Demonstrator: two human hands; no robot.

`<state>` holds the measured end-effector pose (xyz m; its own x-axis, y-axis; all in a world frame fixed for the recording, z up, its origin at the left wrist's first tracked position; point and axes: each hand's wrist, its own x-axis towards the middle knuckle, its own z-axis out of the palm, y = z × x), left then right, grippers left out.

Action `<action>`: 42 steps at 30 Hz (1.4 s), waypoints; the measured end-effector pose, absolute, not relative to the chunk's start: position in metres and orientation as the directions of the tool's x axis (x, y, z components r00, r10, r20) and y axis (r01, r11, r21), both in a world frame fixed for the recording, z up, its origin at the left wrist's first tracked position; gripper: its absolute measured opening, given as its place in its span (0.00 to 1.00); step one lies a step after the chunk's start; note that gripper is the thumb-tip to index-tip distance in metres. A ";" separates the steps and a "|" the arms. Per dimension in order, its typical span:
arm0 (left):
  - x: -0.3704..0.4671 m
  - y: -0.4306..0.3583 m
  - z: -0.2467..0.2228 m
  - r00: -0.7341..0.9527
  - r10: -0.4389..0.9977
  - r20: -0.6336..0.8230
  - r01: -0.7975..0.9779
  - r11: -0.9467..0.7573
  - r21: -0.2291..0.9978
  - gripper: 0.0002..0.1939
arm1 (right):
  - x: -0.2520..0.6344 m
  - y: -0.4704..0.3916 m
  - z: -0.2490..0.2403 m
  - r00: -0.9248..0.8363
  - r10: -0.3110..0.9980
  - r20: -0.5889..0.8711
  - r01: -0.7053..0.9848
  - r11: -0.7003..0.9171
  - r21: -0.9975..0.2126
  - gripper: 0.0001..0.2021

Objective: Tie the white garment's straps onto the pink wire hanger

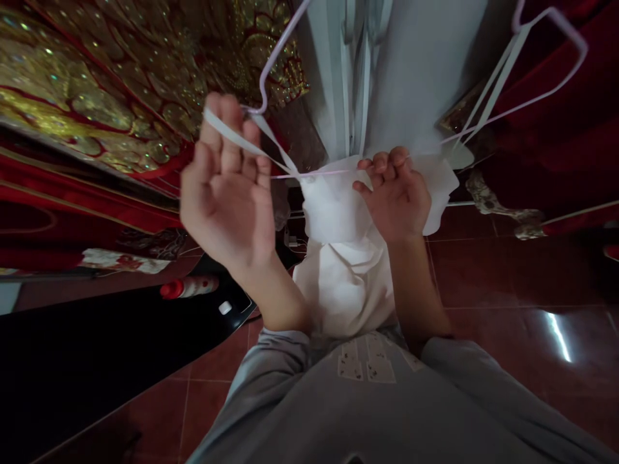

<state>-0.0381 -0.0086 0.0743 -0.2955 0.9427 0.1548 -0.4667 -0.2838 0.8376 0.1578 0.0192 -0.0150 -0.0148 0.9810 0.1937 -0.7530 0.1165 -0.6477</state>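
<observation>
A white garment with thin straps hangs in front of me, its lower part bunched below. A pale pink hanger rises behind my left hand, and a white strap crosses that hand's fingers. The palm faces me with the fingers raised and apart. My right hand is at the garment's top edge, beside the hanger's lower bar, its fingers bent and slightly blurred; whether they hold anything is unclear. Straps also loop over another pink hanger part at the upper right.
Gold-sequined red garments hang at the left, dark red ones at the right. A black tabletop at the lower left bears a red-capped bottle and a small white object. Grey-white panels stand behind; red tiles cover the floor.
</observation>
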 end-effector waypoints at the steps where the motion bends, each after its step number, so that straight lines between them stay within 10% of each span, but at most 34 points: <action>1: -0.045 -0.007 0.075 -0.325 0.938 0.124 -0.476 -0.275 0.836 0.24 | 0.158 0.020 -0.016 -0.016 0.980 0.197 -0.750 0.118 -0.651 0.08; 8: -0.053 -0.007 0.003 -0.657 0.742 0.134 -0.355 -0.460 0.814 0.19 | 0.159 0.020 -0.017 0.001 0.981 0.192 -0.728 0.132 -0.673 0.12; 17: 0.021 0.000 -0.001 -0.292 0.943 0.158 -0.541 -0.299 0.786 0.17 | 0.143 0.016 -0.012 0.028 0.986 0.164 -0.720 0.134 -0.681 0.12; 21: 0.025 0.004 0.001 -0.316 0.932 0.177 -0.579 -0.337 0.742 0.15 | 0.148 0.010 -0.015 0.289 0.944 0.160 -0.452 0.282 -0.846 0.09; 26: 0.015 0.010 -0.001 -0.373 0.918 0.134 -0.540 -0.332 0.773 0.20 | 0.186 0.017 -0.031 0.754 0.596 0.275 -0.117 0.534 -0.837 0.07; 42: 0.025 0.011 -0.002 -0.394 0.874 0.285 -0.361 -0.433 0.826 0.14 | 0.207 0.026 0.013 0.649 0.592 0.477 0.101 0.554 -0.826 0.08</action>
<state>0.0255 0.0105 -0.0018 -0.3939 0.8737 0.2855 -0.3609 -0.4327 0.8262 0.2069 0.0256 0.0132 0.6495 0.5921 0.4771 0.1013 0.5544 -0.8261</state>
